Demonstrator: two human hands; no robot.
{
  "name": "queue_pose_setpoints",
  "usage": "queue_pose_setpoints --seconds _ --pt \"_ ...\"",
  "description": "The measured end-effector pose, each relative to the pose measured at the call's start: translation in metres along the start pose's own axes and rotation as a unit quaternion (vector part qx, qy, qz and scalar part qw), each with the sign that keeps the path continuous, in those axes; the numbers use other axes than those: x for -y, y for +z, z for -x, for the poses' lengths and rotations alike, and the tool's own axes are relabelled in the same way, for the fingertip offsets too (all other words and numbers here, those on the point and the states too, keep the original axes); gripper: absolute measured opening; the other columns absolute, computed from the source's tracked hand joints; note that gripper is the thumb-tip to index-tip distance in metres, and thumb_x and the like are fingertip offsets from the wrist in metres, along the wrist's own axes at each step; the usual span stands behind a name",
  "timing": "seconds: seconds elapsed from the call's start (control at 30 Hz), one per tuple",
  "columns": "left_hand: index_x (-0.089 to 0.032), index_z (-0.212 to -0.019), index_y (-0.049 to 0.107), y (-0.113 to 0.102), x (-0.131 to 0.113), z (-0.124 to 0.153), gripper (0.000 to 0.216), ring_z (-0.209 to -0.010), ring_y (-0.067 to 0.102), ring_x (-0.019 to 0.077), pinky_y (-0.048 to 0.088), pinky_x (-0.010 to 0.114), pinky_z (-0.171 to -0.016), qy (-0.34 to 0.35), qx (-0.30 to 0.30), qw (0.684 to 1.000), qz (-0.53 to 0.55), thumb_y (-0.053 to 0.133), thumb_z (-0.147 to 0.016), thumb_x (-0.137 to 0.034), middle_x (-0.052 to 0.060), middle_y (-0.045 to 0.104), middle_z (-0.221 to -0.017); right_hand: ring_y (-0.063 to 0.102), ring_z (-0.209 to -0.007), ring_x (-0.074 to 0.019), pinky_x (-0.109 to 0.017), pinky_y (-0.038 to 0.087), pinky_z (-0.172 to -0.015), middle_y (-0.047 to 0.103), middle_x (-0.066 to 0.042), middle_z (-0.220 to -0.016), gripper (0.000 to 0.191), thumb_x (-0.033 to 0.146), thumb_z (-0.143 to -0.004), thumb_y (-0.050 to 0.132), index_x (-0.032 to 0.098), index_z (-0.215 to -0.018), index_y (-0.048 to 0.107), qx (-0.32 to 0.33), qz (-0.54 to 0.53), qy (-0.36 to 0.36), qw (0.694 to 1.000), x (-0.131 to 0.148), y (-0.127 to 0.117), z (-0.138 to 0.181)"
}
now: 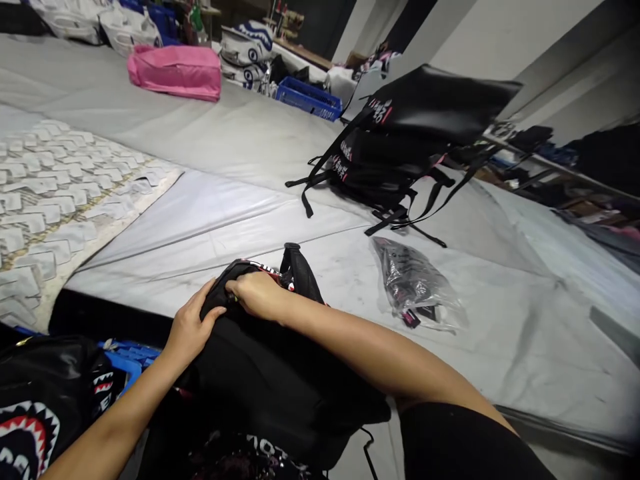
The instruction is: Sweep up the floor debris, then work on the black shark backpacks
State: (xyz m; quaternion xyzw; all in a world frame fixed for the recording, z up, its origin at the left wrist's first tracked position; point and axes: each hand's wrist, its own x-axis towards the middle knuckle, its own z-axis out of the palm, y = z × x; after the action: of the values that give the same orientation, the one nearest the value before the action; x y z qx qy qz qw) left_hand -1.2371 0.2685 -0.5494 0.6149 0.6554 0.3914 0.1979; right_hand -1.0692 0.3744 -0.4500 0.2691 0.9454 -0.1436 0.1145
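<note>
Black bag (270,373) between the left fingers (201,295).

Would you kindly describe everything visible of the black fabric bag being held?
The black fabric bag looks matte, with white and red markings along its far edge and a black strap with a buckle rising beside them. It slumps at the near edge of the pale, sheet-covered table. The left hand grips its far-left edge; the right hand curls against it nearby, forearm crossing above.

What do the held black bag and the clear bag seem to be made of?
The black bag: probably fabric, matte, since it shows hardly any shine. The clear bag: likely thin plastic film, glossy, given its transparency, crinkles and highlights.
</note>
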Motion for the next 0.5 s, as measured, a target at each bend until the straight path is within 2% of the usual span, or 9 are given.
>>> queue_pose_setpoints --seconds 0.1,0.17,0.23,0.3,0.37,0.4,0.43,0.5 --pt "-0.021 -0.138 0.056 -0.002 -0.004 -0.006 0.057 -0.122 0.064 0.0296 0.052 0.044 -0.105 -0.051 0.000 0.999 0.005 0.062 -0.088 -0.047 0.010 0.067 -0.133 0.072 -0.096 -0.0265 -0.032 0.052 -0.078 0.074 -0.018 -0.099 0.026 0.003 -0.093 0.049 0.011 -0.107 0.069 0.077 0.064 0.095 0.990 -0.004 0.000 0.036" --pt "-0.020 -0.138 0.056 -0.004 -0.007 -0.013 0.060 -0.119 0.066 0.0297 0.052 0.043 -0.104 -0.077 0.021 0.997 0.014 0.064 -0.086 -0.049 0.011 0.069 -0.129 0.073 -0.093 -0.0279 -0.032 0.054 -0.076 0.074 -0.020 -0.094 0.026 -0.002 -0.090 0.049 0.009 -0.102 0.069 0.102 0.074 0.169 0.978 -0.007 -0.002 0.059" --pt "-0.019 -0.140 0.055 -0.006 -0.008 -0.020 0.067 -0.118 0.066 0.0301 0.052 0.044 -0.103 -0.083 0.058 0.995 0.019 0.068 -0.082 -0.051 0.011 0.068 -0.130 0.073 -0.091 -0.0289 -0.033 0.054 -0.074 0.074 -0.021 -0.094 0.028 -0.003 -0.089 0.047 0.007 -0.103 0.069 0.092 0.080 0.202 0.972 -0.006 -0.004 0.080" --pt "-0.020 -0.137 0.056 -0.009 -0.012 -0.023 0.068 -0.115 0.067 0.0306 0.054 0.044 -0.099 -0.074 0.114 0.991 0.020 0.070 -0.079 -0.051 0.010 0.069 -0.129 0.073 -0.091 -0.0281 -0.033 0.055 -0.074 0.074 -0.019 -0.097 0.028 0.000 -0.091 0.047 0.010 -0.107 0.068 0.053 0.070 0.230 0.969 -0.003 -0.003 0.100" --pt "-0.021 -0.126 0.063 -0.014 -0.024 -0.022 0.054 -0.108 0.070 0.0309 0.056 0.042 -0.091 -0.063 0.159 0.985 0.008 0.068 -0.080 -0.049 0.009 0.073 -0.120 0.074 -0.087 -0.0252 -0.029 0.055 -0.071 0.074 -0.013 -0.093 0.020 0.010 -0.093 0.053 0.013 -0.105 0.068 0.040 -0.028 0.249 0.967 0.003 0.004 0.124" --pt "-0.022 -0.118 0.067 -0.018 -0.036 -0.020 0.044 -0.103 0.071 0.0309 0.057 0.041 -0.086 -0.058 0.170 0.984 -0.003 0.067 -0.082 -0.047 0.008 0.076 -0.112 0.074 -0.080 -0.0230 -0.026 0.055 -0.065 0.074 -0.010 -0.088 0.017 0.014 -0.092 0.057 0.015 -0.104 0.069 0.072 -0.118 0.255 0.957 0.005 0.010 0.136" --pt "-0.022 -0.110 0.070 -0.024 -0.052 -0.018 0.036 -0.097 0.073 0.0305 0.058 0.039 -0.081 -0.050 0.173 0.984 -0.014 0.066 -0.083 -0.045 0.007 0.077 -0.104 0.073 -0.072 -0.0201 -0.023 0.053 -0.058 0.073 -0.006 -0.082 0.018 0.017 -0.089 0.062 0.016 -0.105 0.070 0.118 -0.221 0.259 0.933 0.007 0.016 0.150" --pt "-0.023 -0.101 0.072 -0.043 -0.096 -0.015 0.026 -0.086 0.074 0.0279 0.057 0.034 -0.073 0.002 0.167 0.986 -0.018 0.066 -0.084 -0.042 0.004 0.078 -0.093 0.068 -0.058 -0.0152 -0.018 0.049 -0.046 0.068 0.000 -0.071 0.032 0.017 -0.085 0.066 0.017 -0.116 0.069 0.197 -0.394 0.266 0.857 0.011 0.024 0.179"
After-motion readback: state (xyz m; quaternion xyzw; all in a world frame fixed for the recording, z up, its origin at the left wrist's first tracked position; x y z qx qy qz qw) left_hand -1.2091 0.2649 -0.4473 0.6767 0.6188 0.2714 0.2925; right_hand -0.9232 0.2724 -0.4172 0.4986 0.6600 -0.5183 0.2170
